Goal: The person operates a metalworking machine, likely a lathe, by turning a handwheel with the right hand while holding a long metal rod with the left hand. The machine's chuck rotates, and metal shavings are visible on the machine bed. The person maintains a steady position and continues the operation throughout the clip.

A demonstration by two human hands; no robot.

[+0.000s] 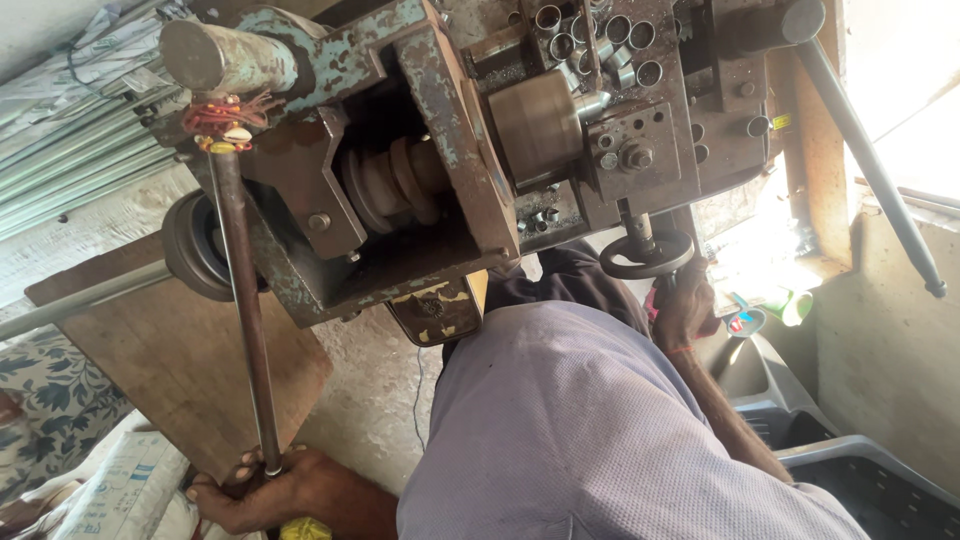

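Note:
A worn lathe-type machine (pixel 420 150) with flaking blue-green paint fills the upper middle. My left hand (pixel 255 492) is closed around the lower end of a long rusty lever rod (pixel 245 300) that runs up to the machine's left side. Red threads with small shells (pixel 225 120) are tied at the rod's top. My right hand (pixel 685 310) grips the rim of a small black handwheel (pixel 647 255) under the tool slide. A steel cylinder (pixel 540 125) sits in the machine's middle, and several short metal sleeves (pixel 600 40) lie in a tray above it. My lavender shirt (pixel 590 430) covers the lower centre.
Long metal tubes (pixel 70 150) are stacked at the left, above a wooden board (pixel 180 350). A second long grey lever (pixel 870 160) slants down the right side. Grey plastic seating (pixel 850 470), a green cup (pixel 795 305), a floral cloth (pixel 50 390) and a white sack (pixel 120 490) lie around.

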